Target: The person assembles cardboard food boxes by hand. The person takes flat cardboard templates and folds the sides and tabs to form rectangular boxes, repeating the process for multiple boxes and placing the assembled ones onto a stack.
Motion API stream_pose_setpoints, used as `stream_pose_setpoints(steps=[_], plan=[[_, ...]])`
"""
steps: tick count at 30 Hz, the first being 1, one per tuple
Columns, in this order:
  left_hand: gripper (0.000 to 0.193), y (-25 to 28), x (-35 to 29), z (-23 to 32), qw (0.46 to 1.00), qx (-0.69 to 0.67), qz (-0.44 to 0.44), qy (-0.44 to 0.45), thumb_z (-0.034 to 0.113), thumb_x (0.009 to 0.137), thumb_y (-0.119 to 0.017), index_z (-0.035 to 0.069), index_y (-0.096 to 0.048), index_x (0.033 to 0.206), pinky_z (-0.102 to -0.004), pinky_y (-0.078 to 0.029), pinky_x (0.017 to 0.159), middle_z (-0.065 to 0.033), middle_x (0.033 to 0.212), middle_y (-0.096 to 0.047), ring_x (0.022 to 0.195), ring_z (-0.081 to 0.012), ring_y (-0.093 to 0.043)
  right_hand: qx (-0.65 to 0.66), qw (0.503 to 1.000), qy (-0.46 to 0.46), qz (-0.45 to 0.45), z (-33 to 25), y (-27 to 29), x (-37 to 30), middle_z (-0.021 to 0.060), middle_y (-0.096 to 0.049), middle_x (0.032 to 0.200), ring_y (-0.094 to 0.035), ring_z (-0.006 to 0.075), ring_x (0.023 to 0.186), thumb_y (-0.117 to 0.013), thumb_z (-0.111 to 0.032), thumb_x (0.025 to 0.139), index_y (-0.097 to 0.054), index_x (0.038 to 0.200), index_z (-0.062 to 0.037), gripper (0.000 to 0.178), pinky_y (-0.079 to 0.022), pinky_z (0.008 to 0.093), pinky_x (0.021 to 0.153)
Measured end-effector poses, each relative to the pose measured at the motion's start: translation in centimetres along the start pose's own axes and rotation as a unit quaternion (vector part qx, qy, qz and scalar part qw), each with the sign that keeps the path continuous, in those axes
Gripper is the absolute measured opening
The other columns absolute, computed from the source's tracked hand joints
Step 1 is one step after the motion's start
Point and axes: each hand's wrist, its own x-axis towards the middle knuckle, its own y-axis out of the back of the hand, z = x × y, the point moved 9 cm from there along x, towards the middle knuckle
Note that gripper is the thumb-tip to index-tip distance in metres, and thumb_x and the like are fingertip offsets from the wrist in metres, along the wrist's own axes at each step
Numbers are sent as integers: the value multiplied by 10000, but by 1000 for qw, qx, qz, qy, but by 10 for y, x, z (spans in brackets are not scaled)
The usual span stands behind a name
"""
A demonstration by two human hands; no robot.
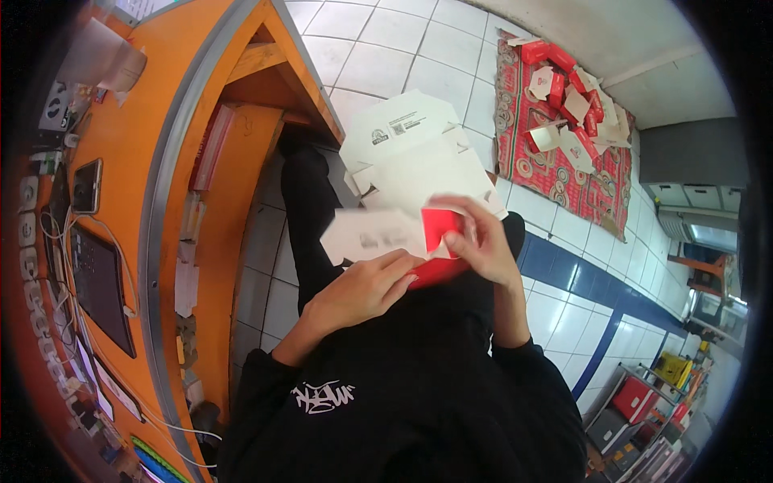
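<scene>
In the head view, the red-and-white folded carton of thin card (403,229) is held above the lap, its white flap out to the left and a red side panel raised at the right. The bare left hand (362,291) has its fingers pressed together along the near edge, apparently pinching it with the thumb. The bare right hand (481,241) curls round the red panel, thumb on its face and fingers behind; blur hides the exact contact.

The carton should be very light, springy in its flat panels and weak along its creases; the red face may be slightly slick. Folded corners and doubled edges look the safest hold, since a hard squeeze mid-panel could dent it.

Just beyond lies a broad flat white card blank (411,173), close under the carton, where a dipping flap could catch its notched edges. The orange wooden desk with a grey rim (173,145) bounds the left side. More open room lies to the right, over the white tiled floor (555,310), short of the red patterned mat (551,183) with its heap of red-and-white cartons (576,109).
</scene>
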Motion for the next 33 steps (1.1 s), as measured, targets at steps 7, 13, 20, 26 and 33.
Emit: stream_pose_setpoints(steps=[7, 13, 20, 26, 33], plan=[[244, -38, -8, -58, 958, -205, -169, 107, 229, 930, -578, 11, -565, 1041, -287, -456, 646, -109, 796, -621, 732, -157, -601, 305, 952, 10, 33, -9, -1, -25, -20, -554, 668, -525, 103, 655, -766, -163, 744, -600, 798, -67, 200, -324, 366, 923], [425, -83, -28, -71, 814, -453, -325, 162, 325, 950, -540, -35, -564, 1174, -225, -471, 737, -23, 926, -649, 828, -60, -574, -135, 989, 22, 60, -51, -21, -26, 92, -603, 720, -542, 227, 655, -713, -73, 708, -625, 802, -31, 135, -411, 311, 642], [365, -73, -25, -50, 841, -448, -238, 189, 220, 923, -601, -25, -537, 1186, -230, -479, 724, -42, 938, -663, 839, -74, -592, -223, 966, 17, -131, -57, -51, -31, 116, -566, 895, -572, 274, 831, -697, -91, 703, -667, 902, -29, 210, -463, 363, 739], [349, -46, -16, -51, 890, -395, -141, 181, 161, 928, -592, -19, -485, 1207, -241, -485, 761, -83, 993, -653, 867, -75, -603, -306, 945, 113, -33, -79, -42, -19, 117, -567, 987, -556, 315, 925, -745, -139, 693, -649, 1031, -66, 359, -447, 382, 803], [255, 39, 2, -41, 888, -358, 257, 129, 131, 968, -501, 1, -482, 1187, -251, -451, 845, -85, 1099, -602, 972, -95, -561, -296, 914, 243, 135, -72, -76, -31, 135, -527, 986, -532, 304, 916, -821, -103, 592, -563, 1033, -50, 513, -446, 419, 763]])
